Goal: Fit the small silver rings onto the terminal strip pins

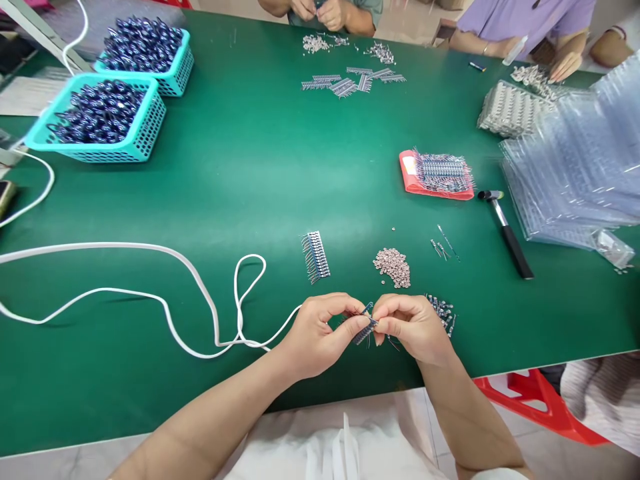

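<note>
My left hand (317, 337) is closed in a pinch on a small dark-blue strip of circuit boards (363, 333) with thin wires. Against the strip's right end, my right hand (414, 328) pinches with thumb and fingertips; whatever small piece it holds is hidden. A similar strip with wire leads (316, 257) lies flat beyond my left hand. Past the right hand sits a heap of small beige round pieces (393, 268). Loose dark-and-silver parts (442, 311) lie beside that hand, partly covered by it.
White cables (170, 248) run across the left. Turquoise baskets (150, 137) hold dark-blue glossy parts. To the right are a hammer (511, 240), a red-banded bundle of strips (435, 175) and stacked clear plastic trays (575, 153). Two people work across the green table (240, 180).
</note>
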Motion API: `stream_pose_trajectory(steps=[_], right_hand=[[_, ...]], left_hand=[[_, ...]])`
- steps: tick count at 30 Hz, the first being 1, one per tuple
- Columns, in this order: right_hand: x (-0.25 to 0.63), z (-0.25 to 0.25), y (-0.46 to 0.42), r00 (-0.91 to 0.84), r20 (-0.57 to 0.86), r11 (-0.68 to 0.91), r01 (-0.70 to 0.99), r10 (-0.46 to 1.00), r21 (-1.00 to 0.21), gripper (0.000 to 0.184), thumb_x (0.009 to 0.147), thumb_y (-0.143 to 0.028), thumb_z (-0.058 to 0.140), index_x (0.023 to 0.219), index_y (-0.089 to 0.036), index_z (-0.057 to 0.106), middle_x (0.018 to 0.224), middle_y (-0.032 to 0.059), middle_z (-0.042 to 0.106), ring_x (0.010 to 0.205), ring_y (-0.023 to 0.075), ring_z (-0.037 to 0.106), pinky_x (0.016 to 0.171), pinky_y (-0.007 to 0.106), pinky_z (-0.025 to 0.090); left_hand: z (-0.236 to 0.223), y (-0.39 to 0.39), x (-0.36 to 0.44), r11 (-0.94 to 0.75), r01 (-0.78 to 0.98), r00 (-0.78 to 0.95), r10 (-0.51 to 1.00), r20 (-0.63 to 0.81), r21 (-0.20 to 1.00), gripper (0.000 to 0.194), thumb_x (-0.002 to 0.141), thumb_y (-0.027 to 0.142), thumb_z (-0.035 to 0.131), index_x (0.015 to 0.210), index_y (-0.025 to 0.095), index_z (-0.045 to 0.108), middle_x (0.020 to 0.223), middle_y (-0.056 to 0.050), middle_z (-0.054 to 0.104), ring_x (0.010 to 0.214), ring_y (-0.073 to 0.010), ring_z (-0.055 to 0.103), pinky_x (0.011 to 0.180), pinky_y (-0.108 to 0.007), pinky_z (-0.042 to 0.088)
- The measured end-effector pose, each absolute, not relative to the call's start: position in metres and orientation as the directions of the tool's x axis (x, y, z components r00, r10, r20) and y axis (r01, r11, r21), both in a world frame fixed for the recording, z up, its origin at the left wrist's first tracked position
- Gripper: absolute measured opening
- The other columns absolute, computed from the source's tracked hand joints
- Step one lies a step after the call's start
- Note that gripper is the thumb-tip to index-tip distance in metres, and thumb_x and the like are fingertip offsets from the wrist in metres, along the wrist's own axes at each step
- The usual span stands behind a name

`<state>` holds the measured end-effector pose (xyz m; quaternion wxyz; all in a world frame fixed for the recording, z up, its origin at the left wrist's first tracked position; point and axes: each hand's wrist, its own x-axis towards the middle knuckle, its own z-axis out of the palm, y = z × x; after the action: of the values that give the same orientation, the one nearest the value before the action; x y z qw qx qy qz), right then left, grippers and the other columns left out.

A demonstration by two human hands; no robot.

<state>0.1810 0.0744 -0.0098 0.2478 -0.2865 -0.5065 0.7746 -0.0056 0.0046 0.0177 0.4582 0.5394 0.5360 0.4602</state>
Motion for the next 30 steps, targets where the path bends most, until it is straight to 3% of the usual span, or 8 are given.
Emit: stream_pose_trajectory(steps=[9,21,30], right_hand=[[0.182,-0.008,0.075,-0.703,-0.226,-0.346,-0.031,0.674,-0.938,0.003,0.079,-0.021,0.075,0.081,-0.019,0.074,0.071,-0.0011,0.064,0.056,0.0104,0.065,0.055,0.022,0.052],[0.182,0.002,0.076,-0.588,-0.222,-0.197,0.107,0.777,-0.975,0.009,0.083,-0.029,0.069,0.082,-0.02,0.069,0.072,-0.0018,0.059,0.057,0.0083,0.055,0.052,0.021,0.044],[0.188,0.0,0.082,-0.665,-0.342,-0.264,0.22,0.663,-0.939,0.018,0.085,-0.035,0.067,0.085,-0.018,0.066,0.067,-0.0017,0.059,0.059,0.0105,0.055,0.055,0.023,0.045]], left_hand=[[0.015,0.005,-0.003,0.026,0.158,-0.015,1.0,-0.024,0.987,0.015,0.086,0.018,0.061,0.072,0.015,0.066,0.066,-0.002,0.065,0.064,-0.0132,0.058,0.063,-0.024,0.046],[0.003,0.009,-0.005,0.222,-0.038,-0.006,0.975,-0.223,0.974,0.016,0.084,0.029,0.067,0.096,0.018,0.07,0.091,-0.005,0.074,0.085,-0.0185,0.069,0.08,-0.028,0.054],[0.006,0.013,-0.016,0.2,0.179,0.152,0.962,-0.228,0.963,0.014,0.088,0.027,0.059,0.082,0.018,0.068,0.075,0.0,0.068,0.07,-0.014,0.06,0.067,-0.024,0.047]])
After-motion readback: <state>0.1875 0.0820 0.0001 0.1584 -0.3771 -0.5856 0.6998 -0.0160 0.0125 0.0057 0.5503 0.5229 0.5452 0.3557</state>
